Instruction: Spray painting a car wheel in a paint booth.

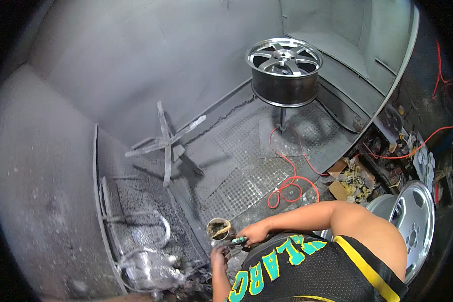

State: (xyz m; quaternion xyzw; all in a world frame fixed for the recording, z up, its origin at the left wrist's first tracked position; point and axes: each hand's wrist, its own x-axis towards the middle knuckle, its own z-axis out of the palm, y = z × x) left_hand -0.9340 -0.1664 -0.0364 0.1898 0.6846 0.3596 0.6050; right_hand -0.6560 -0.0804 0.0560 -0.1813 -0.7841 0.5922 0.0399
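Green shows on a small dark piece [239, 240] at the fingers of the right hand [255, 232], just beside a round cup [209, 231] with a pale rim. The cup is low in the middle of the view, mouth upward, and inside it one sees something dark [216, 227] with a tan strip [222, 231] lying across. The right hand is bent around the small dark piece, and its fingers seem to press together on it. The left hand [220, 255], darker at the fingers, is just below the cup, very near to the right one (whether it pinches the cup or something under it, I cannot tell).

I judge that the step in hand is a close handling of the small dark piece next to the cup, done by both hands together. The next move, in my opinion, calls for a level cup and a steady left hand, so that whatever is inside stays inside.

Farther out, a red hose [307, 178] makes loops on the floor [231, 183]. Behind it, a shiny spoked wheel [282, 88] lies face up on a stand [283, 118]. To the left is a grey cross-shaped frame [168, 143], and at the right side one more wheel [412, 231] stands tilted near crumpled litter [358, 185]
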